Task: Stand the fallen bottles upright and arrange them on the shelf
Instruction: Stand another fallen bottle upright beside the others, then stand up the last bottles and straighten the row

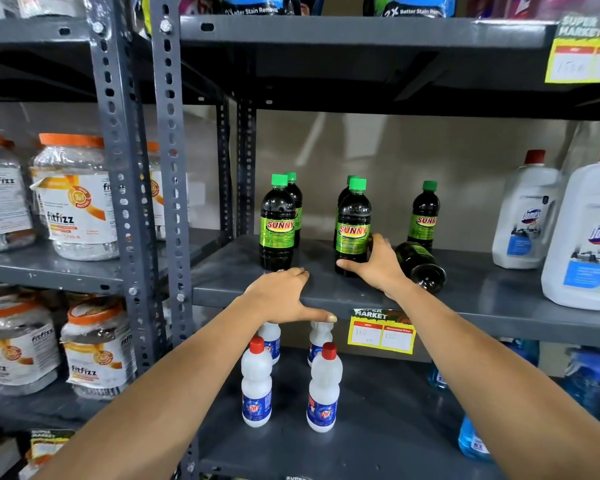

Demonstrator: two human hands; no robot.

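Observation:
Several dark Sunny bottles with green caps stand on the grey middle shelf (471, 303). One stands at the left (277, 223) with another behind it. A second front bottle (353, 226) stands upright in the middle, and my right hand (374, 263) grips its base. A further upright bottle (424, 213) is at the back right. One bottle (421, 266) lies on its side just right of my right hand, bottom towards me. My left hand (284, 296) rests flat on the shelf's front edge, holding nothing.
Large white Domex jugs (586, 230) stand at the shelf's right end. White bottles with red caps (257, 382) stand on the shelf below, blue bottles (471, 441) to their right. Fitfizz jars (77, 199) fill the left rack behind slotted uprights (170, 161). A yellow price tag (381, 332) hangs on the shelf edge.

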